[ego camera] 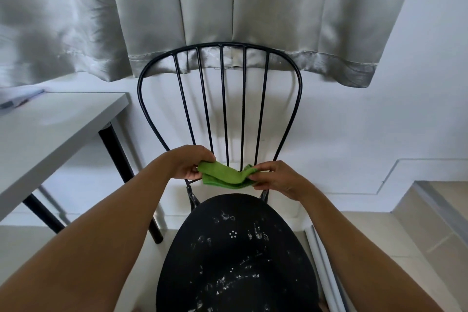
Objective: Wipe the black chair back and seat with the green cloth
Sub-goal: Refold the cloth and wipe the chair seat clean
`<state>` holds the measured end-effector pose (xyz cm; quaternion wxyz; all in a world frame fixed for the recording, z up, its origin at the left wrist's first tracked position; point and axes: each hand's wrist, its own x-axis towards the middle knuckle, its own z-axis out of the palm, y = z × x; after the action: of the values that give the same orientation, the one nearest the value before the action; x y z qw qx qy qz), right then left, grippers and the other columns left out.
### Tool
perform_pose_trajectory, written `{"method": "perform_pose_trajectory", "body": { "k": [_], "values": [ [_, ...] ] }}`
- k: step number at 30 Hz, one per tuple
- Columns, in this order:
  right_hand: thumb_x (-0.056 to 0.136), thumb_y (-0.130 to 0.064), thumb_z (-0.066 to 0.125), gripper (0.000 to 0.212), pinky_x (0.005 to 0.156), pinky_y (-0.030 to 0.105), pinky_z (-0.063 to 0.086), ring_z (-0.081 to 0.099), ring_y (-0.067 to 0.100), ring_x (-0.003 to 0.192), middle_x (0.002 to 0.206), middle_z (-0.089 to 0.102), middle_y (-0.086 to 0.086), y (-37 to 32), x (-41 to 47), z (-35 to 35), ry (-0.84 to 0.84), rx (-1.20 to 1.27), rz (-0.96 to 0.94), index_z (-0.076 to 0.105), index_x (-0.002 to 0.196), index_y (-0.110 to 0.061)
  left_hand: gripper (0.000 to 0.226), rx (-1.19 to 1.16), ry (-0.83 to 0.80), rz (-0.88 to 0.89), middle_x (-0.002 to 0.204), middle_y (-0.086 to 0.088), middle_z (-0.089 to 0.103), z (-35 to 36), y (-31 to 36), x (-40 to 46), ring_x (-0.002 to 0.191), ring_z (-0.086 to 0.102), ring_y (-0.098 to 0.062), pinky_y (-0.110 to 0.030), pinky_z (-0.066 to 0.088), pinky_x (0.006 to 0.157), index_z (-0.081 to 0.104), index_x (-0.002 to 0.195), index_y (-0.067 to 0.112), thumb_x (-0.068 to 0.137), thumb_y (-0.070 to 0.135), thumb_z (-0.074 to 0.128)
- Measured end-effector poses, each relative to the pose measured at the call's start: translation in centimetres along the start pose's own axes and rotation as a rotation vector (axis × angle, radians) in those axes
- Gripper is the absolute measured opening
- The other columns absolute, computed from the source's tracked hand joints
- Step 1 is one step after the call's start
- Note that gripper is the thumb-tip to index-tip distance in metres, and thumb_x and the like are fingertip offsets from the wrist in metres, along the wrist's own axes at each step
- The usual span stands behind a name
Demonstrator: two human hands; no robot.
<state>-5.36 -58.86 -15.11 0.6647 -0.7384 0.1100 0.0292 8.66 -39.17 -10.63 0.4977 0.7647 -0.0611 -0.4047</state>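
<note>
A black chair stands in front of me, its round seat (235,261) marked with white smears and specks. Its wire back (222,109) rises behind the seat as thin black bars inside a curved frame. A folded green cloth (225,176) hangs in the air just above the rear of the seat, in front of the lowest part of the bars. My left hand (188,163) pinches the cloth's left end and my right hand (274,177) pinches its right end. The cloth sags between them and touches neither seat nor bars.
A white table (50,129) with black legs stands to the left of the chair. A grey curtain (228,12) hangs behind the chair back, its hem brushing the top rail. White wall lies behind, tiled floor (417,235) to the right, with pale pipes (321,261) beside the seat.
</note>
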Motion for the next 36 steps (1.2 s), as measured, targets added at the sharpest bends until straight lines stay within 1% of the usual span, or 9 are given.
{"method": "perform_pose_trajectory", "body": {
  "k": [6, 10, 14, 17, 22, 25, 29, 31, 36],
  "values": [
    [0.084, -0.022, 0.069, 0.024, 0.086, 0.031, 0.045, 0.055, 0.02, 0.109, 0.112, 0.064, 0.005, -1.5, 0.4, -0.5, 0.158, -0.127, -0.042, 0.07, 0.105, -0.012, 0.045, 0.054, -0.247, 0.085, 0.097, -0.012, 0.061, -0.7, -0.3, -1.5, 0.095, 0.056, -0.021, -0.027, 0.045, 0.092, 0.063, 0.102, 0.001, 0.069, 0.021, 0.084],
    [0.09, -0.017, 0.061, 0.012, 0.078, 0.021, 0.042, 0.057, 0.013, 0.099, 0.098, 0.064, 0.001, -2.8, 0.6, -0.2, 0.178, -0.053, -0.148, 0.067, 0.099, -0.012, 0.027, 0.13, -0.181, 0.135, 0.098, -0.012, 0.066, -0.6, -0.3, -1.8, 0.092, 0.062, -0.022, -0.019, 0.056, 0.075, 0.064, 0.097, 0.001, 0.073, -0.012, 0.067],
    [0.095, -0.019, 0.055, 0.01, 0.083, 0.03, 0.05, 0.06, 0.019, 0.093, 0.098, 0.062, 0.007, -3.0, 1.2, 0.0, 0.185, 0.101, -0.193, 0.064, 0.096, -0.016, 0.028, -0.022, -0.084, 0.164, 0.112, -0.012, 0.067, -1.2, -0.6, -1.1, 0.1, 0.063, -0.023, -0.028, 0.053, 0.09, 0.062, 0.114, 0.002, 0.087, 0.008, 0.065],
    [0.098, -0.028, 0.047, 0.013, 0.073, 0.036, 0.053, 0.061, 0.025, 0.093, 0.098, 0.059, 0.005, -3.2, 1.2, 0.2, 0.211, 0.219, -0.131, 0.057, 0.094, -0.019, 0.016, -0.092, -0.03, 0.139, 0.09, -0.005, 0.056, -1.1, -0.3, -1.3, 0.073, 0.051, -0.014, -0.022, 0.043, 0.066, 0.061, 0.102, 0.011, 0.091, 0.023, 0.06],
    [0.101, -0.039, 0.029, 0.028, 0.087, 0.051, 0.053, 0.055, 0.029, 0.108, 0.114, 0.049, 0.01, -3.0, 1.7, 1.1, 0.336, -0.01, -0.038, 0.042, 0.112, -0.017, 0.024, -0.118, -0.037, 0.05, 0.102, -0.007, 0.059, -0.9, -0.1, -1.1, 0.085, 0.062, -0.022, -0.033, 0.052, 0.078, 0.058, 0.111, 0.009, 0.093, 0.026, 0.058],
    [0.102, -0.038, 0.025, 0.031, 0.078, 0.043, 0.052, 0.053, 0.024, 0.099, 0.111, 0.047, 0.006, -2.9, 1.9, 1.4, 0.361, -0.037, 0.043, 0.037, 0.123, -0.017, 0.032, -0.106, 0.003, 0.035, 0.105, -0.009, 0.061, -0.5, -0.2, -1.1, 0.085, 0.064, -0.022, -0.035, 0.053, 0.074, 0.055, 0.118, 0.005, 0.092, 0.023, 0.061],
    [0.099, -0.03, 0.044, 0.041, 0.066, 0.035, 0.051, 0.054, 0.019, 0.087, 0.113, 0.048, 0.007, -2.5, 1.9, 1.2, 0.318, 0.133, 0.2, 0.03, 0.137, -0.024, 0.017, -0.114, 0.061, 0.078, 0.095, -0.007, 0.063, -0.2, -0.3, -1.3, 0.078, 0.062, -0.018, -0.028, 0.052, 0.067, 0.057, 0.104, 0.006, 0.089, 0.01, 0.063],
    [0.092, -0.021, 0.059, 0.06, 0.067, 0.037, 0.053, 0.057, 0.023, 0.092, 0.12, 0.046, 0.013, -2.1, 1.9, 0.6, 0.261, 0.274, 0.227, 0.024, 0.141, -0.027, 0.029, -0.131, 0.07, 0.106, 0.098, -0.006, 0.063, -0.4, -0.5, -1.3, 0.079, 0.061, -0.016, -0.027, 0.05, 0.067, 0.051, 0.111, 0.012, 0.087, 0.004, 0.065],
    [0.077, 0.0, 0.072, 0.069, 0.096, 0.044, 0.049, 0.054, 0.031, 0.115, 0.131, 0.049, 0.019, -2.1, 1.6, -0.4, -0.01, 0.207, 0.206, 0.04, 0.137, -0.01, 0.032, 0.03, 0.106, 0.188, 0.086, -0.004, 0.061, -0.4, -0.5, -1.6, 0.077, 0.056, -0.01, -0.019, 0.049, 0.072, 0.064, 0.109, 0.008, 0.08, -0.005, 0.066]
  ]
}}
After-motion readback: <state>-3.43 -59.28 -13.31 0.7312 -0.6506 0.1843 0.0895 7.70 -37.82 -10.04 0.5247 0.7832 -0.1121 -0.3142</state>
